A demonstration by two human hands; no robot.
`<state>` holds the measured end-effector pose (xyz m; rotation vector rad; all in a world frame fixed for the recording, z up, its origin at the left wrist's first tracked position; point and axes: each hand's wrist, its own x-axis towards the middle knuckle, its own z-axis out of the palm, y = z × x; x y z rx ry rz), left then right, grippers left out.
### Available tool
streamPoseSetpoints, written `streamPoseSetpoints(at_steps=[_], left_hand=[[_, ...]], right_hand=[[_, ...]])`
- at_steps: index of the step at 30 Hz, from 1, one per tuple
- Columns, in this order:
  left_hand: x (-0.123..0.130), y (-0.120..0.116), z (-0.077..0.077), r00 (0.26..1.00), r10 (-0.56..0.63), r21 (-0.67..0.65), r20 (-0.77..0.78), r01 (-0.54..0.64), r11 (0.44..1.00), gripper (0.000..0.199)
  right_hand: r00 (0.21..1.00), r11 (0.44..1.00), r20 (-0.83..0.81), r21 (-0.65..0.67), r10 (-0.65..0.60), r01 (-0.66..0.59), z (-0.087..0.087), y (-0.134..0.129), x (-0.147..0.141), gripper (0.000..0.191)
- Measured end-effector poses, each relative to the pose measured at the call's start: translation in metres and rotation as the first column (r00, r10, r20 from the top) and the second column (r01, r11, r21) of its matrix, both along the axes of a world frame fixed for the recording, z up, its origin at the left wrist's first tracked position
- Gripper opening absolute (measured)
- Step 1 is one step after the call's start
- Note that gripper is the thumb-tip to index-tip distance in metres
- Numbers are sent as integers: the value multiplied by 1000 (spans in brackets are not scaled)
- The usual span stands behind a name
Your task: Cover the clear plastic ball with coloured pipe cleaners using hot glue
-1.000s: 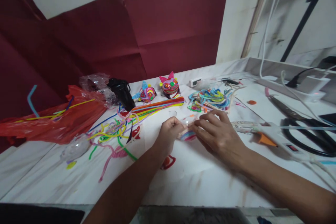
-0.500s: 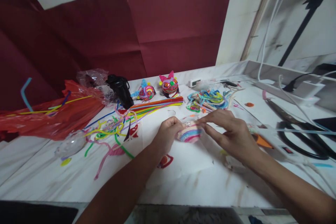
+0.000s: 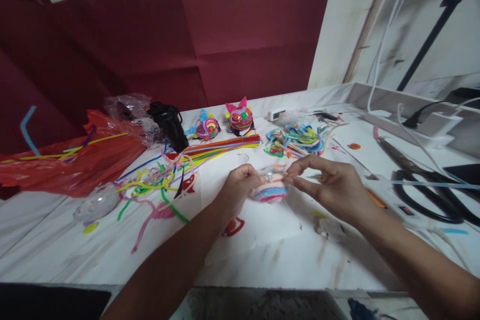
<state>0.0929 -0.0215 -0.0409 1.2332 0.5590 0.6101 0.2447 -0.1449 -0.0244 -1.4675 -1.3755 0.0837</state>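
Observation:
Over the white paper sheet (image 3: 258,227), my left hand (image 3: 237,191) is closed on the left side of a small rounded craft piece (image 3: 269,193). Pink, blue, white and cream pipe cleaners run in stripes around it, and clear plastic shows at its top. My right hand (image 3: 335,187) pinches its right edge between thumb and fingertips; whether a loose pipe cleaner end is in that pinch I cannot tell. Below my left wrist lies a red and orange coiled piece (image 3: 233,227) on the paper.
Two colourful creature-like crafts, a pink-eared one (image 3: 240,117) and a blue-finned one (image 3: 207,127), stand at the back. Straight pipe cleaners (image 3: 225,144), a tangled heap (image 3: 296,139), a black bottle (image 3: 168,125), red plastic bag (image 3: 75,165), clear plastic shell (image 3: 98,203) and large scissors (image 3: 423,185) lie around.
The fingers of my right hand have shifted slightly on the edge of the craft piece, which my left hand keeps holding. The view has moved a little.

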Motion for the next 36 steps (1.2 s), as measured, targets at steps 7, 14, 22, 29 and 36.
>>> streamPoseSetpoints(at_steps=[7,14,22,29,36], left_hand=[[0,-1,-2,999,6,38,-35,-4,999,24],[0,-3,-3,999,-3,49,-33,5,999,22],[-2,-8,1,998,-5,103,-63,11,995,23],[-1,-9,0,996,5,172,-84,9,985,22],[-2,-9,0,990,52,262,-130,-17,965,22]], right_hand=[[994,998,98,34,51,-54,-1,-8,-5,3],[974,993,227,116,0,-27,-6,-10,-2,12],[832,978,549,205,-74,-48,-3,-5,-8,3],[771,983,631,181,-86,-39,-6,-1,-10,3],[766,983,638,177,-84,-40,-4,0,-14,6]])
